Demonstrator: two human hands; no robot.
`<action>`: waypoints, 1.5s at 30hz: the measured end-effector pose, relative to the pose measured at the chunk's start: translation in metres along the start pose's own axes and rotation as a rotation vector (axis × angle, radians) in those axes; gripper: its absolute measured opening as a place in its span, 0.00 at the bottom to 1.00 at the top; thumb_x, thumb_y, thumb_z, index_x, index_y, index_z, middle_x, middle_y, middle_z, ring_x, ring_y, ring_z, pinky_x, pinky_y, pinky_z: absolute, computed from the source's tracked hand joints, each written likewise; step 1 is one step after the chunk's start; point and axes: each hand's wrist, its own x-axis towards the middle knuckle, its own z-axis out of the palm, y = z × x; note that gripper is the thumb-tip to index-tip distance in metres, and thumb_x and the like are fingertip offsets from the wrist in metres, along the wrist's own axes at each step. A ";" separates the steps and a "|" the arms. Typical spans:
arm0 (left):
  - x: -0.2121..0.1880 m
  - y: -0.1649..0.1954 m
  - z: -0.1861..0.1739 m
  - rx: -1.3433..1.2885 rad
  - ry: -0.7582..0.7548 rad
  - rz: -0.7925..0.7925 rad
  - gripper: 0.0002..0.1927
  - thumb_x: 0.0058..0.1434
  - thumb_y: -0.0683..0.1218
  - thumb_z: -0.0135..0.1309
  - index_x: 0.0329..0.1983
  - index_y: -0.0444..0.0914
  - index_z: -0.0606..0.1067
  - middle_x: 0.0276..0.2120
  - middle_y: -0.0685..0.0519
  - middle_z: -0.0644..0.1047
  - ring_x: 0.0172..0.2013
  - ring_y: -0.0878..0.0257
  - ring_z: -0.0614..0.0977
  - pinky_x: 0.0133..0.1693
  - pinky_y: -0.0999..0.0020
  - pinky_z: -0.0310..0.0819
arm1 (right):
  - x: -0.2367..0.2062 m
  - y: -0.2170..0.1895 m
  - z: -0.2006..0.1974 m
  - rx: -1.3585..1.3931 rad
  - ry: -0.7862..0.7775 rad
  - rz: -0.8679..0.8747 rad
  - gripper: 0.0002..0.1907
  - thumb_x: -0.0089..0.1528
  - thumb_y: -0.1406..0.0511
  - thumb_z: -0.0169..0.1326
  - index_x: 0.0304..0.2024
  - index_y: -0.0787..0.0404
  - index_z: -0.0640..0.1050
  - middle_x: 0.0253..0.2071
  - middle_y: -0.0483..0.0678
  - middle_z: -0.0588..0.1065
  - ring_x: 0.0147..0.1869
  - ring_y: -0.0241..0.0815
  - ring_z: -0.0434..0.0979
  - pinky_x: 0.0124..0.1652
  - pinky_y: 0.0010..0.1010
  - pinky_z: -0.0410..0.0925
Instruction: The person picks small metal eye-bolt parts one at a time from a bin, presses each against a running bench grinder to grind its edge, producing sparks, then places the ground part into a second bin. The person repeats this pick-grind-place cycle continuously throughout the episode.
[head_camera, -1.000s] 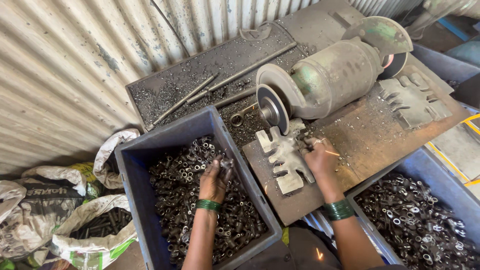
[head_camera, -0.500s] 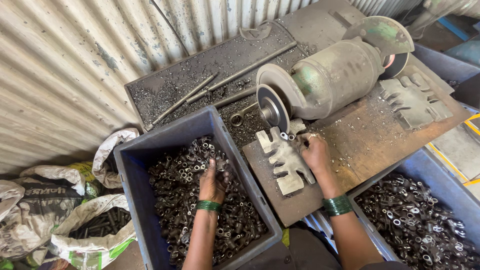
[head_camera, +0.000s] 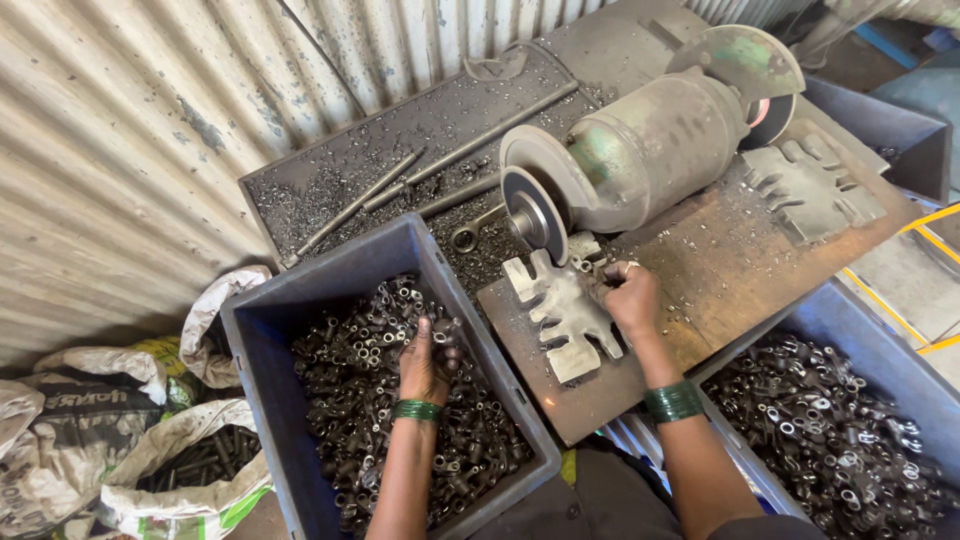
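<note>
The left hand (head_camera: 425, 362) lies palm-down in the blue plastic bin (head_camera: 262, 330) on the left, its fingers curled into the heap of small dark metal ring-ended parts (head_camera: 360, 400); whether it has closed on one of them I cannot tell, since the fingertips are buried among the pieces. The right hand (head_camera: 630, 297) rests on the rusty steel work plate (head_camera: 700, 290) just near of the bench grinder (head_camera: 650, 140), fingers bunched tight as if pinching a small part against the notched metal rest (head_camera: 560, 315) below the grinding wheel (head_camera: 530, 210); the piece itself is hidden by the fingers.

These parts look like forged or cast steel: stiff, dense for their size, not fragile, probably gritty or oily and inclined to tangle by their eyes. A pinch across the shank, with the ring end free, seems the surest hold; a handful would likely snag on its neighbours.

A second blue bin (head_camera: 850, 330) with similar pieces stands at the near right. Far of the grinder lies a dark tray (head_camera: 300, 200) strewn with filings and long steel rods (head_camera: 440, 160). Sacks (head_camera: 180, 440) slump at the near left beside a corrugated metal wall (head_camera: 120, 130).
</note>
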 end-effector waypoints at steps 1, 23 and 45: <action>0.002 -0.001 0.000 0.014 -0.004 0.001 0.25 0.53 0.64 0.63 0.36 0.38 0.79 0.24 0.54 0.80 0.19 0.68 0.77 0.20 0.77 0.70 | 0.001 0.002 0.001 0.007 0.000 0.002 0.15 0.51 0.63 0.71 0.36 0.64 0.84 0.30 0.50 0.82 0.30 0.34 0.79 0.35 0.28 0.71; 0.003 -0.066 0.028 0.626 -0.312 0.145 0.19 0.66 0.53 0.64 0.32 0.31 0.79 0.23 0.49 0.79 0.19 0.65 0.78 0.19 0.74 0.72 | -0.096 -0.065 0.000 -0.349 -0.608 -0.359 0.26 0.52 0.69 0.66 0.54 0.55 0.80 0.39 0.55 0.81 0.42 0.53 0.80 0.43 0.41 0.72; 0.047 0.040 0.028 2.105 -0.032 0.255 0.46 0.57 0.62 0.55 0.77 0.52 0.52 0.78 0.55 0.40 0.77 0.46 0.34 0.67 0.25 0.34 | -0.011 -0.002 -0.007 -0.328 -0.101 -0.313 0.16 0.60 0.56 0.61 0.38 0.62 0.82 0.36 0.60 0.78 0.41 0.61 0.78 0.41 0.48 0.71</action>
